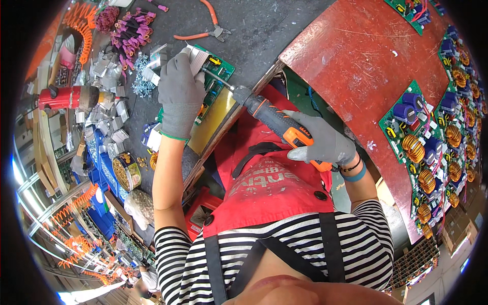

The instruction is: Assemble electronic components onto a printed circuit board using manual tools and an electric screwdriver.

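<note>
My left hand (179,86), in a grey glove, is closed on a silver finned heat sink (197,58) at the edge of a green circuit board (223,68). Part of the board lies hidden under that hand. In my grey-gloved right hand (325,137) is a black and orange electric screwdriver (269,114), its fingers wrapped round the handle. The tool lies nearly level, its long bit (217,77) pointing left at the heat sink. Whether the tip touches a screw is too small to tell. Beneath the board lies a yellow surface (223,113).
Orange-handled cutters (216,31) lie beyond the board. To the left are purple-sleeved parts (133,33), loose screws (144,76), several heat sinks (104,71), a hanging red power tool (68,97) and a tub (127,172). Finished-looking boards (414,114) crowd the red tabletop (345,56) at right.
</note>
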Available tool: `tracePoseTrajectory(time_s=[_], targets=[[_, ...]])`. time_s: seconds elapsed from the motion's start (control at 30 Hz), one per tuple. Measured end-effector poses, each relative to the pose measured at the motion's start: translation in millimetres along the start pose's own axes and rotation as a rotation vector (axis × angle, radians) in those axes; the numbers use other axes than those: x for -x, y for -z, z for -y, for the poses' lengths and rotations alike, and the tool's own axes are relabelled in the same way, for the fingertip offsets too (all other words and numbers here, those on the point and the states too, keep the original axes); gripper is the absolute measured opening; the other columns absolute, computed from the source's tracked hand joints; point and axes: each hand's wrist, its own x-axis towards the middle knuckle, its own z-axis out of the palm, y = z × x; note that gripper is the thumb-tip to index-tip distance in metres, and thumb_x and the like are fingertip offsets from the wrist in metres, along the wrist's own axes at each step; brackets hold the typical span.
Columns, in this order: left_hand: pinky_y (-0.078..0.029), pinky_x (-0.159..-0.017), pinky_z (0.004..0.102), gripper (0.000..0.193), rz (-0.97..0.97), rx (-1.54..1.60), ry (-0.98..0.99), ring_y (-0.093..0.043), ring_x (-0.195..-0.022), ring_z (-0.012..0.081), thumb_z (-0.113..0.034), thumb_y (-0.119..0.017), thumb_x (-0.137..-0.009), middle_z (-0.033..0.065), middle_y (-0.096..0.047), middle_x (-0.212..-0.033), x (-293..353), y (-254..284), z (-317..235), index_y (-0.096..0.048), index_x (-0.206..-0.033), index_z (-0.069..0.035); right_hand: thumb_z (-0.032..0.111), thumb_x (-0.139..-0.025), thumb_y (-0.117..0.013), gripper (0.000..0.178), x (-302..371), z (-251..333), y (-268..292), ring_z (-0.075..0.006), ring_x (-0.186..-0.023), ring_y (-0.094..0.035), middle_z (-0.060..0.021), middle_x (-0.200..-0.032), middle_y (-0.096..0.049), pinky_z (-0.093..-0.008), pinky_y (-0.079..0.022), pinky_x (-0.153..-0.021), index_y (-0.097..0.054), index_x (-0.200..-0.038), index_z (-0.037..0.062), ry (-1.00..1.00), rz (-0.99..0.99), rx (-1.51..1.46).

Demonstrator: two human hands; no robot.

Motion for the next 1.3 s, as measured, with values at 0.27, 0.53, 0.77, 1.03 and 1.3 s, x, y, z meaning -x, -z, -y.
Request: tracePoseTrajectory(time_s=[0.27, 0.53, 0.77, 1.03, 1.3], targets=[[-0.052, -0.077, 0.0459, 0.049, -0.003, 0.004, -0.010, -0.060, -0.095, 0.0357, -0.012, -0.073, -0.076, 0.0161, -0.060, -0.101, -1.2, 0.5, 0.1, -0.052, -0.119, -0.004, 0.018, -0.074, -0.081, 0.077, -3.1, -8.0, -2.1, -0.0115, -0.089, -0.056, -0.0050, -0.102, -0.060, -0.0286, -0.049, -0.082, -0.044, -0.140, 0.0006, 0.067, -0.023, 0.090], [-0.051, -0.078, 0.0463, 0.049, -0.027, 0.031, -0.020, -0.061, -0.093, 0.0355, -0.012, -0.072, -0.076, 0.0161, -0.060, -0.100, 0.4, 1.0, 3.3, -0.052, -0.119, -0.004, 0.023, -0.075, -0.080, 0.080, -7.2, -5.3, -0.2, -0.0116, -0.096, -0.056, -0.0069, -0.107, -0.059, -0.0287, -0.048, -0.087, -0.041, -0.141, -0.0011, 0.128, -0.040, 0.177], [-0.052, -0.085, 0.0405, 0.037, -0.159, 0.104, -0.317, -0.062, -0.106, 0.0319, -0.012, -0.064, -0.087, 0.0140, -0.064, -0.116, -3.8, 15.2, 26.1, -0.060, -0.123, -0.005, 0.020, -0.077, -0.076, 0.065, -9.6, 0.1, 1.0, -0.0095, -0.070, -0.058, -0.0054, -0.097, -0.059, -0.0262, -0.051, -0.059, -0.047, -0.132, 0.0024, -0.060, 0.079, -0.108], [-0.046, -0.098, 0.0329, 0.034, -0.095, 0.497, -0.014, -0.063, -0.115, 0.0252, -0.018, -0.057, -0.098, 0.0167, -0.067, -0.122, 8.3, 7.0, 20.9, -0.062, -0.128, -0.003, 0.022, -0.078, -0.071, 0.053, -11.2, 1.3, -2.9, -0.0107, -0.067, -0.059, -0.0047, -0.094, -0.058, -0.0269, -0.053, -0.055, -0.051, -0.124, 0.0045, -0.063, 0.179, -0.354], [-0.052, -0.091, 0.0331, 0.032, -0.147, 0.461, -0.064, -0.066, -0.109, 0.0285, -0.016, -0.058, -0.096, 0.0161, -0.065, -0.123, 9.3, 2.0, 22.4, -0.062, -0.124, -0.001, 0.022, -0.076, -0.068, 0.050, -11.7, 4.9, -6.2, -0.0115, -0.064, -0.059, -0.0054, -0.090, -0.058, -0.0265, -0.052, -0.054, -0.051, -0.119, 0.0026, -0.069, 0.182, -0.317]])
